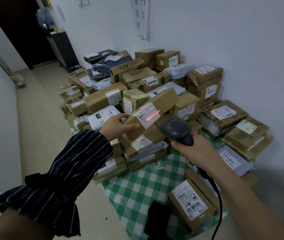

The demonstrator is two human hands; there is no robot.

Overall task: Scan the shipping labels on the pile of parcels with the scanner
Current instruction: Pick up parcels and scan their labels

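A pile of cardboard parcels [207, 78] and grey mailer bags covers a green checked cloth [137, 186] on the floor. My left hand [116, 124] grips the near end of a long brown box [162, 101], tilted above the pile. Its white shipping label [147, 116] faces me, and a red laser line lies across it. My right hand [195, 151] holds the handle of a black scanner [176, 128], whose head points at that label from just below and to the right. The scanner's black cable runs down along my right forearm.
A box with a large label [189, 203] lies near me on the cloth, beside a black object [156, 217]. A white wall [241, 40] bounds the pile on the right. Bare floor [40, 110] runs along the left toward a dark doorway and a black cabinet [63, 47].
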